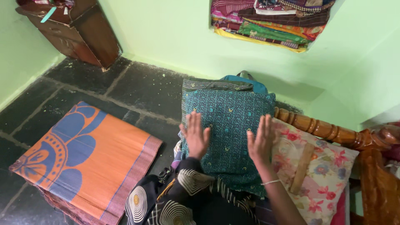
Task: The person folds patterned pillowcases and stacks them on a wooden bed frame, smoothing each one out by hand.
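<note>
A folded teal cloth with small embroidered dots (pixel 229 121) lies on top of a stack in front of me. My left hand (pixel 195 135) rests flat on its left side, fingers spread. Pressing its right edge is my right hand (pixel 261 141), also open and flat, with a thin white band on the wrist. Under the teal cloth a striped green fabric (pixel 216 84) and a blue one (pixel 254 83) stick out at the far side. Neither hand grips anything.
A floral pillow (pixel 321 171) lies right of the stack beside a carved wooden bed rail (pixel 333 132). A folded orange and blue mat (pixel 83 158) sits on the dark stone floor at left. A wooden cabinet (pixel 83 33) stands far left. Folded clothes (pixel 271 21) fill a wall niche.
</note>
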